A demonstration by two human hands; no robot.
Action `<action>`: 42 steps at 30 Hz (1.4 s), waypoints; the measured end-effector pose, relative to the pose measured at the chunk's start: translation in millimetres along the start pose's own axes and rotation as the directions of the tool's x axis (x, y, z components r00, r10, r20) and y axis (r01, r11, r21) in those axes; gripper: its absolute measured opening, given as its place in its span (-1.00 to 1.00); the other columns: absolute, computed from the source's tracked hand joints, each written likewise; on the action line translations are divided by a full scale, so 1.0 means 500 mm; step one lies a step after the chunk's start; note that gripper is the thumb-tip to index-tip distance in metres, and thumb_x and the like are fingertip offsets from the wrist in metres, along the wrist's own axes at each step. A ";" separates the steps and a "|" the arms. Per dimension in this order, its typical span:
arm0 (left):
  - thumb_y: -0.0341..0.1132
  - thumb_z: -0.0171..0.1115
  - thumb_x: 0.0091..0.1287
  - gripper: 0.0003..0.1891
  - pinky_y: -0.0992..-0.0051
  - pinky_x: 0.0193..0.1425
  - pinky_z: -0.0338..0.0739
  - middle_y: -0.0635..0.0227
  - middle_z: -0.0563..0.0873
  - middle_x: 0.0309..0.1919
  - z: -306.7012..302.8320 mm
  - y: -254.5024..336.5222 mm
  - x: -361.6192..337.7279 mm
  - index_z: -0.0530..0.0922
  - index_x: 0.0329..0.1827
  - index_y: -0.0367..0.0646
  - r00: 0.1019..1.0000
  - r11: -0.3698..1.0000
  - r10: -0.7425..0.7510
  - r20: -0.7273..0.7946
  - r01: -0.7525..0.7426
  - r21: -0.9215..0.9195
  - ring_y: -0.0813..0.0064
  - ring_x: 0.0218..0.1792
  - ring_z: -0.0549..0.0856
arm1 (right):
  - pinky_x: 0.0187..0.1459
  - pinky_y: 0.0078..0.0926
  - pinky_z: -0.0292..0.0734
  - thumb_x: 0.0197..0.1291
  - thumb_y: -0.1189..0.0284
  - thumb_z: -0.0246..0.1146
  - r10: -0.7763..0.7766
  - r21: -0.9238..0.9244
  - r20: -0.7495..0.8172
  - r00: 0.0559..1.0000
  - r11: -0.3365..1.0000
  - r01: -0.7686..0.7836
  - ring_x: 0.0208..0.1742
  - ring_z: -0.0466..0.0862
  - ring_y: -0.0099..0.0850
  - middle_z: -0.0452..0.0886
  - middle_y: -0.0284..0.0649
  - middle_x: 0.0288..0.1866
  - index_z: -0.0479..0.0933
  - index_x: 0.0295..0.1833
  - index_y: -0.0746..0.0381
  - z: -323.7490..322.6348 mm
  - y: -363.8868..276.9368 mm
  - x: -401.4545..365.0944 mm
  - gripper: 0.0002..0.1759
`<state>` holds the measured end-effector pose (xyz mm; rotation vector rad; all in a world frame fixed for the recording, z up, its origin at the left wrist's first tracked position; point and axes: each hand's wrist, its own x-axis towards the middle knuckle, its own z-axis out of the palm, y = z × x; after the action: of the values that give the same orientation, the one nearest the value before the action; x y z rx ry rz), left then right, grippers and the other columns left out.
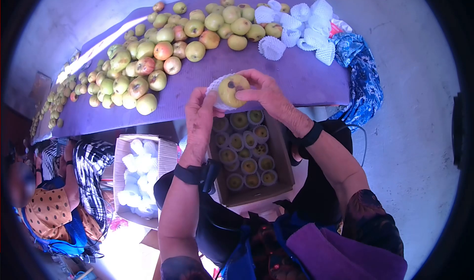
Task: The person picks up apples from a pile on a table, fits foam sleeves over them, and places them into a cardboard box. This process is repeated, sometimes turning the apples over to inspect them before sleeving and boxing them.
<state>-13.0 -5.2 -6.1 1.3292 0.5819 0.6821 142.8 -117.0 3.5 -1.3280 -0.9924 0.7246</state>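
A yellow-green apple point(231, 94) with dark spots is held up between my two hands, above the table's front edge. My left hand point(201, 112) pinches a white foam net sleeve point(214, 86) that sits around the apple's left side. The fingers of my right hand point(269, 96) press on the apple's right side and front. Just below my hands stands a cardboard box point(282, 181) holding several apples in white foam sleeves point(248, 166).
Many loose apples point(148, 65) cover the left and back of the purple table point(296, 85). Foam sleeves point(308, 25) and blue patterned cloth point(363, 77) lie at right. A carton of sleeves point(118, 181) stands below left, beside another person point(49, 206).
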 end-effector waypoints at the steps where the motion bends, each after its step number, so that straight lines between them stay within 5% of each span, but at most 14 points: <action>1: -0.22 0.17 0.40 -0.78 0.62 -0.36 0.58 0.34 0.67 -0.32 0.001 0.005 -0.003 0.53 -0.10 -0.21 1.000 1.000 -0.002 0.004 0.002 0.002 0.56 -0.43 0.66 | 0.15 -0.47 0.44 0.02 0.39 0.41 0.001 0.001 -0.004 1.000 1.000 -0.001 0.10 0.56 -0.44 0.60 -0.19 0.01 0.49 0.12 0.34 -0.003 -0.002 -0.001 -0.47; 7: -0.01 0.25 0.31 -0.55 0.61 -0.38 0.60 0.24 0.66 -0.23 0.007 0.037 -0.014 0.51 -0.01 -0.26 0.986 0.965 -0.116 0.121 0.083 0.250 0.51 -0.36 0.68 | 0.16 -0.44 0.49 0.02 0.44 0.41 0.117 -0.060 0.172 0.978 0.992 -0.108 0.15 0.54 -0.46 0.56 -0.24 0.07 0.45 0.19 0.31 -0.025 -0.026 -0.003 -0.43; 9: 0.05 0.31 0.23 -0.40 0.60 -0.39 0.61 0.21 0.66 -0.20 0.004 0.035 -0.016 0.47 0.12 -0.29 0.967 0.935 -0.129 0.219 0.045 0.352 0.47 -0.31 0.70 | 0.18 -0.44 0.48 0.00 0.44 0.43 0.111 -0.211 0.304 0.946 0.976 -0.046 0.14 0.54 -0.45 0.54 -0.25 0.09 0.45 0.20 0.29 -0.026 -0.028 -0.004 -0.40; 13: 0.08 0.33 0.19 -0.30 0.60 -0.40 0.62 0.21 0.66 -0.17 0.001 0.037 -0.015 0.42 0.22 -0.29 0.907 0.929 -0.235 0.350 0.103 0.356 0.46 -0.28 0.71 | 0.21 -0.41 0.45 -0.02 0.42 0.45 0.064 -0.192 0.370 0.927 0.981 0.009 0.15 0.54 -0.45 0.52 -0.26 0.13 0.45 0.22 0.27 -0.027 -0.022 -0.009 -0.36; 15: 0.09 0.30 0.22 -0.32 0.60 -0.40 0.63 0.22 0.67 -0.16 -0.001 0.032 -0.015 0.42 0.22 -0.28 0.907 0.961 -0.236 0.349 0.165 0.221 0.45 -0.30 0.72 | 0.14 -0.42 0.45 -0.02 0.34 0.46 -0.036 0.011 0.280 0.959 0.999 0.034 0.08 0.56 -0.37 0.59 -0.16 0.01 0.46 0.20 0.32 -0.026 -0.016 -0.012 -0.36; 19: 0.07 0.23 0.29 -0.37 0.59 -0.40 0.65 0.24 0.67 -0.17 -0.009 0.031 -0.011 0.41 0.23 -0.26 0.915 0.972 -0.231 0.329 0.231 0.042 0.44 -0.32 0.73 | 0.10 -0.41 0.51 0.11 0.32 0.40 -0.059 0.035 0.182 0.982 0.998 0.053 0.07 0.57 -0.38 0.58 -0.17 0.03 0.44 0.22 0.31 -0.047 -0.009 0.002 -0.41; 21: 0.06 0.18 0.34 -0.39 0.56 -0.40 0.67 0.23 0.67 -0.14 -0.012 0.035 -0.009 0.38 0.27 -0.24 0.919 0.978 -0.181 0.352 0.207 -0.038 0.42 -0.33 0.74 | 0.01 -0.45 0.57 0.23 0.30 0.31 0.093 0.069 0.234 0.968 0.991 -0.112 0.03 0.59 -0.41 0.58 -0.17 0.03 0.43 0.22 0.31 -0.051 -0.020 -0.003 -0.49; 27: 0.06 0.16 0.35 -0.37 0.52 -0.38 0.71 0.20 0.65 -0.07 -0.010 0.032 -0.013 0.35 0.30 -0.24 0.930 0.980 -0.133 0.342 0.175 -0.093 0.38 -0.29 0.75 | -0.08 -0.51 0.61 0.27 0.34 0.26 0.113 0.235 0.223 0.968 0.958 -0.166 -0.01 0.61 -0.47 0.59 -0.19 0.00 0.45 0.21 0.31 -0.047 -0.017 -0.004 -0.56; 31: 0.03 0.16 0.36 -0.40 0.52 -0.40 0.70 0.19 0.65 -0.06 -0.010 0.028 -0.011 0.36 0.29 -0.24 0.940 0.987 -0.128 0.316 0.152 -0.052 0.37 -0.28 0.75 | -0.08 -0.50 0.62 0.27 0.39 0.23 0.162 0.134 0.281 0.946 0.969 -0.206 -0.01 0.61 -0.48 0.58 -0.19 0.01 0.45 0.21 0.31 -0.052 -0.021 -0.006 -0.57; 42: 0.08 0.17 0.34 -0.36 0.56 -0.48 0.66 0.17 0.67 -0.10 -0.009 0.021 -0.014 0.36 0.28 -0.26 0.905 0.961 -0.168 0.391 0.238 -0.140 0.36 -0.29 0.75 | 0.07 -0.44 0.58 0.28 0.46 0.21 0.134 0.316 0.293 0.947 0.921 -0.228 0.08 0.60 -0.48 0.58 -0.23 0.10 0.46 0.22 0.28 -0.041 0.011 -0.004 -0.60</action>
<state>-22.1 -6.4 3.7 1.1650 0.3299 0.2874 161.2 -127.0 -1.3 -1.0371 -0.9039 1.1902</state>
